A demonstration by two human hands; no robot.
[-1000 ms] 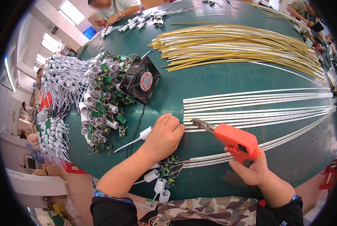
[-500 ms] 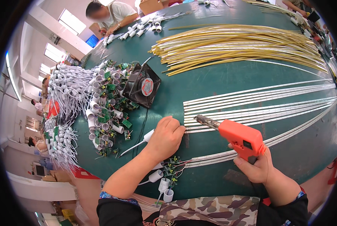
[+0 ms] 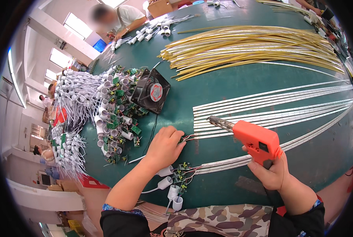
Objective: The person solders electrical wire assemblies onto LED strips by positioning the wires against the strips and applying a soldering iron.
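Observation:
My right hand (image 3: 272,170) is wrapped round the grip of an orange soldering gun (image 3: 256,140). The gun's metal tip points left, over the ends of several thin silvery LED strips (image 3: 224,127). My left hand (image 3: 166,147) is closed over a small green circuit board (image 3: 181,139), mostly hidden beneath the fingers. Thin red wires (image 3: 190,137) run from it to the end of the nearest strip in that group. Nearer to me, other LED strips (image 3: 220,166) are joined by wires to circuit boards (image 3: 181,173) beside white lamp caps (image 3: 173,192).
A black fan (image 3: 150,91) stands beyond my left hand. White caps with circuit boards (image 3: 115,114) and white cables (image 3: 75,93) are piled at left. Yellow-edged strips (image 3: 251,49) lie across the far side of the green table (image 3: 208,91). Another person (image 3: 127,17) works at far left.
My left hand has shifted a little left and down, bringing red wires between it and the strip end into sight. The soldering gun has moved slightly right.

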